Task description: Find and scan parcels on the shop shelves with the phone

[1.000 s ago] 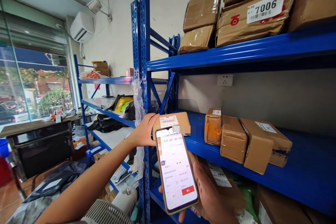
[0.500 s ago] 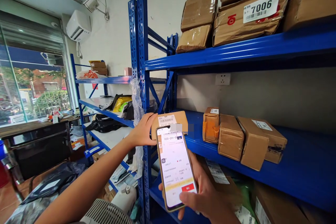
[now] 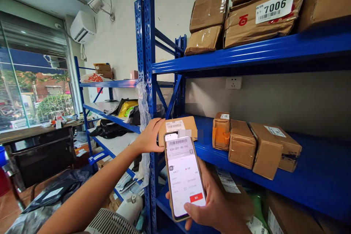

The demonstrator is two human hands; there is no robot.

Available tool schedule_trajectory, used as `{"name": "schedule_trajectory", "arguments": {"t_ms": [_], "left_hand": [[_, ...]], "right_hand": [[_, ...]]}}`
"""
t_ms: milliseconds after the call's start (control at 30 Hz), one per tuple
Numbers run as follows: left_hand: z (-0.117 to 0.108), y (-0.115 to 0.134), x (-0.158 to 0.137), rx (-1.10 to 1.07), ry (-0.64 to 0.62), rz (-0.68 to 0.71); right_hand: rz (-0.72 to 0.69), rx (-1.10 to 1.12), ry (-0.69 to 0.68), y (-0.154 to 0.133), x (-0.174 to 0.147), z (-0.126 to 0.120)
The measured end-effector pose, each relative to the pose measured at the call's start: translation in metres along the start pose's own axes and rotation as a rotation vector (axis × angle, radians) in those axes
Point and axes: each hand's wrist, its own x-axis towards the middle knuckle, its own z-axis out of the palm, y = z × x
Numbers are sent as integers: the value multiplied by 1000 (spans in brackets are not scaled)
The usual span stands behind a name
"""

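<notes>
My left hand (image 3: 151, 135) is closed on the left end of a small cardboard box (image 3: 189, 121), which carries a white barcode label (image 3: 173, 125) on top. My right hand (image 3: 205, 201) grips a smartphone (image 3: 183, 179) from below and the right side, its thumb over the lower part of the lit screen. A barcode with a number and a red button show on that screen. The phone stands in front of the box and hides its near side. Both are held before the blue shelf post.
On the blue middle shelf (image 3: 315, 186) stand several cardboard boxes (image 3: 241, 144). Bigger numbered parcels (image 3: 265, 14) sit on the upper shelf, others below. A blue upright post (image 3: 150, 44) wrapped in plastic stands beside my left hand; another rack with bags is further left. A fan (image 3: 112, 223) is low in front.
The phone's screen has changed: the barcode and number now show fully at its top. My right thumb has shifted slightly left and down. The left hand and box have hardly moved.
</notes>
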Motion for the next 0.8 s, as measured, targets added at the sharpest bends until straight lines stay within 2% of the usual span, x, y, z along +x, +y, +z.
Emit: {"name": "schedule_trajectory", "arguments": {"t_ms": [567, 800], "left_hand": [[2, -1, 0, 0, -2, -17], [-1, 1, 0, 10, 3, 12]], "right_hand": [[-43, 17, -11, 3, 1, -4], [-69, 181, -67, 4, -5, -11]]}}
